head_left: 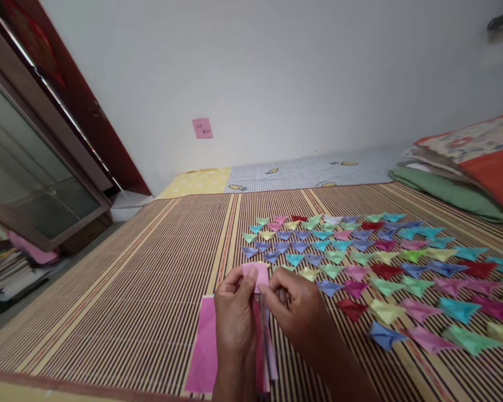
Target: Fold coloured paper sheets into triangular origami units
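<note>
A small folded piece of pink paper (256, 271) is pinched upright between the thumb and fingers of my left hand (236, 304). My right hand (295, 304) is curled, with its thumb and forefinger at the paper's lower right corner. Under both hands lies a stack of coloured paper sheets (204, 340), with magenta on the left and red and pale edges beside my left wrist. To the right, many small folded paper pieces (385, 282) in pink, blue, green, yellow and red stand in rows.
The striped bamboo mat (121, 301) spreads beneath everything. A pink note (202, 128) is stuck on the white wall (276, 72) behind. Folded bedding (465, 192) is piled at the right. At the left are a glass-panelled door (37, 162) and a stack of books (8, 273).
</note>
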The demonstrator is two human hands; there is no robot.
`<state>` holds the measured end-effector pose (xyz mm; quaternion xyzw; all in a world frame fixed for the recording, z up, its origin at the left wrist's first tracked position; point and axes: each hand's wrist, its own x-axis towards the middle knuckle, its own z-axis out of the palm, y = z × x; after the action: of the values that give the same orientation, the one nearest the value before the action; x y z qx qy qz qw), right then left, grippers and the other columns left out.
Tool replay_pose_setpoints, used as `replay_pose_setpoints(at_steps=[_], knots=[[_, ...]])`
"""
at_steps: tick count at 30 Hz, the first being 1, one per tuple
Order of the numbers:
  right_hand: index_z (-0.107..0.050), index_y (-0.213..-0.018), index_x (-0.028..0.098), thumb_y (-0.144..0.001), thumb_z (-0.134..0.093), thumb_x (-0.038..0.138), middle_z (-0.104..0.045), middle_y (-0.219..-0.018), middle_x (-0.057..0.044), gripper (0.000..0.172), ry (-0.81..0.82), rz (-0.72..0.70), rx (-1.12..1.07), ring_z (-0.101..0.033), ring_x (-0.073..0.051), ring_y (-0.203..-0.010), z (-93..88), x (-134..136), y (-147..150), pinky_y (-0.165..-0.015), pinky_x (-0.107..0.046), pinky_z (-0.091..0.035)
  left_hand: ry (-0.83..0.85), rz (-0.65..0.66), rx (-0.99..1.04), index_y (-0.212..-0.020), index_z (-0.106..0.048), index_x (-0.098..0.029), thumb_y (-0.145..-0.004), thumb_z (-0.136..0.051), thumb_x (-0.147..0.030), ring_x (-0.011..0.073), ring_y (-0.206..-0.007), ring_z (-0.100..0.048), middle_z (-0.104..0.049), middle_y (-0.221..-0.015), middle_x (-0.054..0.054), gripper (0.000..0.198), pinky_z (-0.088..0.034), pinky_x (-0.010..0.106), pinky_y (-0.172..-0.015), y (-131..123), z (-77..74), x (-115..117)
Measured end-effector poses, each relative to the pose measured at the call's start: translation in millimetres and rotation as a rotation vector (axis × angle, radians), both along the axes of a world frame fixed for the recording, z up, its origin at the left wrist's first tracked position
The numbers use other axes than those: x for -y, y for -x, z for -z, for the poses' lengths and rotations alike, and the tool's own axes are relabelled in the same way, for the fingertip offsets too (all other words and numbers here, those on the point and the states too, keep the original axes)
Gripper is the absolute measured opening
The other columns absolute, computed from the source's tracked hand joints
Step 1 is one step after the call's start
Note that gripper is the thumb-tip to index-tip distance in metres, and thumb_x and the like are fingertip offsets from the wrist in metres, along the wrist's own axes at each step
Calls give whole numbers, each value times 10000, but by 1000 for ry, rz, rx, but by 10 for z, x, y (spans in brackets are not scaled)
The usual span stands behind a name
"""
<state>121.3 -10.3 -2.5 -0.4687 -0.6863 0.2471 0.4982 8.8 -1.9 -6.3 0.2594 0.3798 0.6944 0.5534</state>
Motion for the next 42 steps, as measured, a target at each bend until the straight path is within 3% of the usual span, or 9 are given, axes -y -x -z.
replay_pose_setpoints(at_steps=[3,6,8,12,21,25,30,35,42], knots=[[-513,-706,221,-920,-617,364,-455,-607,58,278,177,-103,-205,-446,-125,-556,2,-22,-38,-527,-257,-335,-53,-13,-110,-1049,-742,-159,-690,-926,-294,91,-625,-606,-666,-722,-23,425,-493,178,-603,58,-31,24],[-636,-923,203,-916,-652,401,-599,-748,14,198,209,-88,-422,-570,-148,-664,15,-58,-101,-595,-263,-446,-120,75,-255,-1217,-652,-210,-799,-852,-281,83,-576,-551,-595,-663,-67,469,-445,168,-560,73,-75,66],[-667,-997,200,-900,-670,361,-634,-796,-2,188,213,-117,-488,-601,-155,-696,24,-71,-127,-620,-271,-479,-147,103,-321,-1139,-647,-221,-856,-798,-308,93,-575,-543,-601,-675,-57,333,-430,176,-543,63,-92,88],[-710,-906,194,-902,-650,288,-601,-695,20,111,220,-157,-472,-544,-135,-620,27,-60,-145,-577,-262,-439,-174,63,-443,-906,-689,-202,-890,-752,-309,101,-605,-530,-610,-708,-28,125,-418,182,-551,61,-101,101],[-741,-892,200,-879,-624,282,-718,-758,-28,143,254,-99,-515,-683,-182,-711,-94,-16,-215,-658,-291,-555,-156,328,-356,-957,-814,-183,-848,-790,-273,169,-846,-666,-750,-919,77,144,-515,233,-770,296,-51,72],[-745,-903,211,-882,-615,280,-744,-808,-34,148,269,-116,-533,-708,-182,-755,-140,10,-223,-709,-297,-579,-167,411,-318,-971,-829,-213,-762,-868,-208,132,-787,-664,-737,-884,47,212,-522,202,-744,342,-62,85],[-740,-946,215,-835,-645,289,-763,-852,-47,164,284,-220,-567,-736,-201,-808,-59,-29,-248,-747,-324,-605,-204,382,-325,-944,-849,-204,-687,-914,-171,108,-763,-646,-712,-943,47,267,-515,166,-683,360,-126,102],[-741,-965,214,-772,-721,319,-771,-889,-62,221,329,-297,-585,-752,-233,-872,22,-62,-279,-799,-363,-624,-213,379,-312,-934,-853,-195,-674,-922,-184,147,-793,-665,-718,-920,66,269,-545,208,-705,380,-150,112],[-748,-906,226,-819,-729,289,-719,-846,-33,109,292,-344,-584,-693,-194,-822,-30,-30,-285,-749,-336,-576,-240,332,-357,-858,-847,-188,-728,-899,-266,140,-724,-636,-703,-856,57,160,-514,213,-651,382,-97,84]])
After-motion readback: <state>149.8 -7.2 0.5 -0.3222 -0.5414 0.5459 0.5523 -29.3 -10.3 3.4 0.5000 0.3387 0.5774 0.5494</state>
